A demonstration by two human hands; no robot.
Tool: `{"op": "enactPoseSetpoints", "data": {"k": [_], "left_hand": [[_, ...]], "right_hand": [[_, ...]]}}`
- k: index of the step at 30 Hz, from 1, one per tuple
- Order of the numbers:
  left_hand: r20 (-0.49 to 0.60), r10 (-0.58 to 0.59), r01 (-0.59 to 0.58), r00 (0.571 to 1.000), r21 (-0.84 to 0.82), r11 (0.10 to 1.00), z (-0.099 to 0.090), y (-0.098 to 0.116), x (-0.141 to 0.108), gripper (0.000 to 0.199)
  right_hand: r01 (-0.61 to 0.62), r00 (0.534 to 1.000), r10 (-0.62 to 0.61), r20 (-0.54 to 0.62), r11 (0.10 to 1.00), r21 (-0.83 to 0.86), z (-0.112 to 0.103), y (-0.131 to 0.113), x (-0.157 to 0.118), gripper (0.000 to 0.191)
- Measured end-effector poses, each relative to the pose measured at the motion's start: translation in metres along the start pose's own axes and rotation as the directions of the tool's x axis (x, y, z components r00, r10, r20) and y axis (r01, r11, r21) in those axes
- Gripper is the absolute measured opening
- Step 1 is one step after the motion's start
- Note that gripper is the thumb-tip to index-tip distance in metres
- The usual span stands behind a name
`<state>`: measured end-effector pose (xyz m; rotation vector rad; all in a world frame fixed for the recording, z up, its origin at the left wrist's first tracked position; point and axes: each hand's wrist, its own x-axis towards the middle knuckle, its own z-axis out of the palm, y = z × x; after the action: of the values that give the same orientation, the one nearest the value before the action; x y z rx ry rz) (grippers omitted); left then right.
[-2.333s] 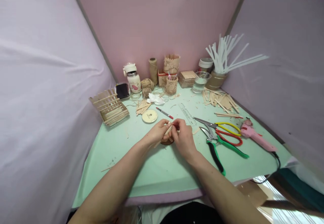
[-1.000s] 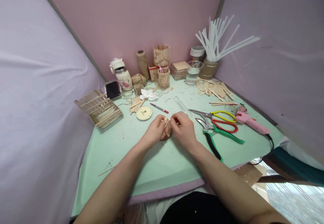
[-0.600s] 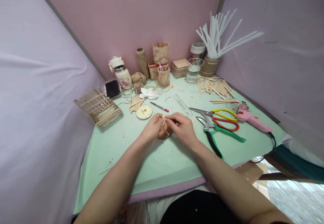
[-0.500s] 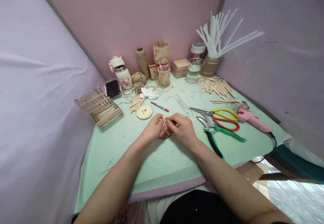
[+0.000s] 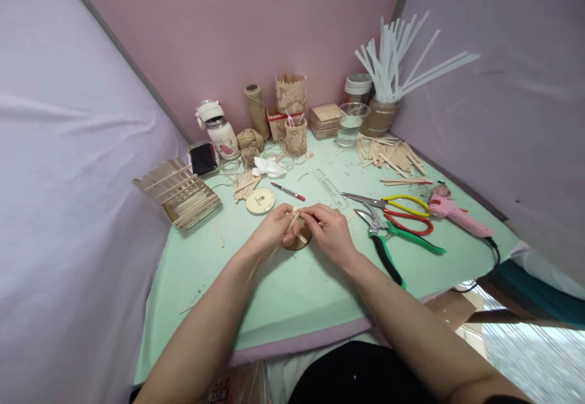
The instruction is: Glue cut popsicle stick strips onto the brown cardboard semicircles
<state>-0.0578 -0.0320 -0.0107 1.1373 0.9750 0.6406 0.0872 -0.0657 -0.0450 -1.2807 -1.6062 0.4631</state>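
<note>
Between my two hands, near the middle of the table, is a thin wooden stick (image 5: 295, 219). My left hand (image 5: 276, 228) is closed on its lower part. The fingertips of my right hand (image 5: 327, 231) are pinched at the stick's upper end. Below both hands a round brown disc (image 5: 297, 245) lies on the green table, with a short pale wooden piece (image 5: 301, 239) on it. My fingers partly cover the disc. A round cream lid (image 5: 260, 201) lies just left of my left hand, and a red and grey pen (image 5: 287, 191) is beyond it.
Scissors (image 5: 411, 207), green-handled shears (image 5: 386, 251) and a pink glue gun (image 5: 459, 215) lie at right. A cup of water (image 5: 350, 130), a bottle (image 5: 223, 138) and loose sticks (image 5: 390, 155) are at the back. A slatted wooden basket (image 5: 192, 206) stands at left.
My left hand has shifted slightly left and turned, so more of the stick and the brown disc now shows. My right hand has hardly moved.
</note>
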Motion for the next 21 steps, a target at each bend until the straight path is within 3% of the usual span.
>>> {"op": "enactPoseSetpoints", "data": {"k": [5, 8, 16, 19, 21], "left_hand": [[-0.064, 0.011, 0.002, 0.998, 0.189, 0.982, 0.001, -0.003, 0.001, 0.015], [-0.064, -0.016, 0.028, 0.998, 0.197, 0.980, 0.003, -0.004, 0.001, 0.019], [0.126, -0.001, 0.017, 0.992, -0.127, 0.992, 0.000, -0.002, 0.001, 0.026], [0.141, -0.010, 0.039, 0.990, -0.206, 0.978, -0.007, -0.001, 0.005, 0.021], [0.144, -0.020, 0.055, 0.989, -0.246, 0.968, -0.010, 0.001, 0.006, 0.016]], "right_hand": [[0.000, 0.999, 0.001, 0.049, 1.000, -0.022, 0.000, -0.001, 0.000, 0.016], [-0.030, 0.999, 0.031, 0.041, 0.999, -0.020, 0.001, -0.001, 0.000, 0.015], [-0.119, 0.982, 0.135, -0.132, 0.986, 0.119, -0.010, -0.015, 0.000, 0.017], [-0.098, 0.981, 0.129, -0.143, 0.973, 0.207, -0.032, -0.035, -0.001, 0.025], [-0.002, 0.972, 0.080, -0.220, 0.943, 0.333, -0.057, -0.049, -0.003, 0.025]]}}
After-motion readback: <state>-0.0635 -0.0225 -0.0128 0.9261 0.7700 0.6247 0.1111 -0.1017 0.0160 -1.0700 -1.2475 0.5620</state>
